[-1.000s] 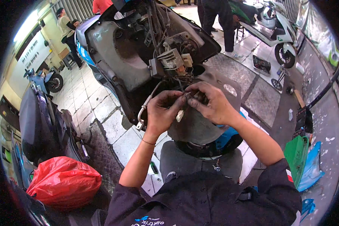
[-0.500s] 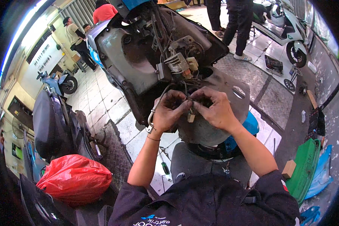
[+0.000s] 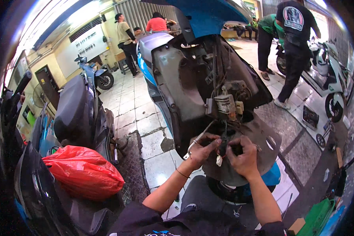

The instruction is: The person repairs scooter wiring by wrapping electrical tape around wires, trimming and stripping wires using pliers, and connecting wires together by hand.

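Observation:
In front of me stands a scooter front with its dark inner panel exposed. My left hand is closed in a pinch on dark wiring that hangs below a finned metal unit. Close beside it, my right hand pinches the same wiring from the other side. A small white connector dangles between the hands on a thin reddish wire. A light metal tube with a bracket end lies against my left hand. Behind both hands is a dirty rounded panel; the fingertips partly hide the wires.
At left are a scooter with a dark seat and a red plastic bag. A blue front wheel cover lies low ahead. People stand by a white scooter at right. A green crate sits lower right.
My view has tilted up and swung left, so the scene sits lower and further right. Both hands stay at the wiring, with the fingers slightly further apart.

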Demonstrator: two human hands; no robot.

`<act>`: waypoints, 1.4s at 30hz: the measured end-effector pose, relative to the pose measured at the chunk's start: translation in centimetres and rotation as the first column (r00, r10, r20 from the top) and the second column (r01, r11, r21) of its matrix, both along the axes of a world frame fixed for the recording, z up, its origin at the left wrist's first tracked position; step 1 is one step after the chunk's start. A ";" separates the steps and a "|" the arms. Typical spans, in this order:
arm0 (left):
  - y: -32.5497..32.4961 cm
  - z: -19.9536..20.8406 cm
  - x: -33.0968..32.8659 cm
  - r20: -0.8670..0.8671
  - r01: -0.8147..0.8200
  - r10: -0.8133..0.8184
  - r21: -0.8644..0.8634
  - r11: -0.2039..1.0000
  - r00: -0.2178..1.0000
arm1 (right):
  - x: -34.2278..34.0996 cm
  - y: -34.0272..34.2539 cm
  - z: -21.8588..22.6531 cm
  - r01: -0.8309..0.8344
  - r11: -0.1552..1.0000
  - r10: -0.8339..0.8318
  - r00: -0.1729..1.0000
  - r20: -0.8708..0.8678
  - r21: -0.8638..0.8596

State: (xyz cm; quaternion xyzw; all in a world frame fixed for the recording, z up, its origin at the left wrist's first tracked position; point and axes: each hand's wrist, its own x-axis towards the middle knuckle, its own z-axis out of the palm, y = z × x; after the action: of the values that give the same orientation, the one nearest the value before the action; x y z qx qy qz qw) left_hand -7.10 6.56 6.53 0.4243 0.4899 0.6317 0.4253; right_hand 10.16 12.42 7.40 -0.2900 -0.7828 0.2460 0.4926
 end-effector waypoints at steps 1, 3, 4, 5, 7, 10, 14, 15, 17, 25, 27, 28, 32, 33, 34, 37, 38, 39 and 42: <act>-0.1 0.1 0.0 -0.017 -0.018 0.018 0.033 0.999 1.000 | -0.2 0.1 -0.2 0.022 0.990 -0.018 0.999 -0.031 0.139; -0.3 0.3 0.0 -0.004 -0.011 0.012 0.054 0.998 1.000 | -0.3 0.2 -0.5 -0.003 0.979 0.005 1.000 -0.012 0.204; -0.4 0.3 0.0 0.005 -0.005 0.005 0.061 0.998 1.000 | -0.3 0.3 -0.6 -0.011 0.971 0.012 1.000 0.000 0.238; -0.4 0.4 0.0 0.065 0.002 0.001 -0.037 0.999 0.998 | -0.4 0.4 -0.7 -0.019 0.971 0.016 1.000 0.014 0.240; -0.5 0.6 -0.2 0.069 -0.003 0.007 -0.058 0.998 0.998 | -0.4 0.4 -0.9 -0.041 0.972 0.036 0.999 0.024 0.233; -0.4 0.6 -0.3 0.073 -0.008 0.014 -0.088 0.996 0.997 | -0.4 0.4 -1.1 -0.027 0.976 0.020 0.999 0.035 0.217; 0.0 -0.1 0.0 -0.014 -0.080 0.080 -0.049 0.996 0.997 | -0.5 0.2 -1.1 -0.023 0.982 0.011 0.998 0.063 0.189; 0.2 -0.3 0.1 -0.069 -0.108 0.111 0.038 0.993 0.991 | -0.5 0.2 -1.1 -0.018 0.979 0.009 0.999 0.045 0.202; 0.4 -0.5 0.1 -0.114 -0.140 0.155 0.131 0.981 0.981 | -0.6 0.2 -1.2 -0.003 0.977 -0.002 1.000 0.025 0.212; 0.5 -0.1 -0.9 -0.232 -0.005 -0.011 -0.069 0.998 0.973 | -0.5 0.5 -1.8 0.008 0.979 -0.019 0.998 0.052 0.203; 0.5 0.0 -0.9 -0.271 0.009 -0.023 -0.050 0.999 0.962 | -0.3 0.5 -2.0 0.026 0.976 -0.040 0.997 0.064 0.215; 0.9 0.0 -0.8 -0.245 0.016 -0.032 -0.069 0.998 0.969 | -0.3 0.5 -2.1 0.018 0.974 -0.036 0.997 0.072 0.225; 1.2 0.3 -0.9 -0.317 0.053 -0.044 0.018 0.998 0.947 | -0.3 0.8 -2.2 0.086 0.947 -0.078 0.996 -0.037 0.310; 1.2 0.4 -1.0 -0.315 0.062 -0.063 -0.015 0.998 0.947 | -0.3 0.8 -2.2 0.062 0.953 -0.052 0.998 -0.040 0.297; 1.1 0.6 -1.1 -0.314 0.065 -0.077 -0.046 0.997 0.946 | -0.2 0.8 -2.2 0.051 0.958 -0.035 0.998 -0.061 0.282; 1.2 0.7 -1.0 -0.355 0.009 -0.024 -0.043 0.999 0.935 | -0.1 0.9 -2.3 0.026 0.961 -0.015 0.999 -0.042 0.276; 1.2 0.8 -1.1 -0.321 -0.005 -0.028 -0.102 0.995 0.947 | 0.0 0.9 -2.3 0.028 0.965 -0.020 0.999 -0.033 0.261; 1.1 0.7 -1.0 -0.335 0.009 -0.013 -0.012 1.000 0.942 | 0.1 0.9 -2.4 0.030 0.960 -0.019 0.999 -0.044 0.279; 0.9 0.8 -1.2 -0.152 0.051 -0.067 -0.106 0.993 0.986 | 0.1 0.9 -2.5 0.013 0.975 -0.027 0.998 0.060 0.221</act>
State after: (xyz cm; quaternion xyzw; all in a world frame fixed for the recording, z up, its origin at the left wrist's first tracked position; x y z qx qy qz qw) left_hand -8.28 7.42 7.34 0.4642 0.5403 0.5582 0.4254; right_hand 10.29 13.31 4.94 -0.2490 -0.8174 0.1434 0.4994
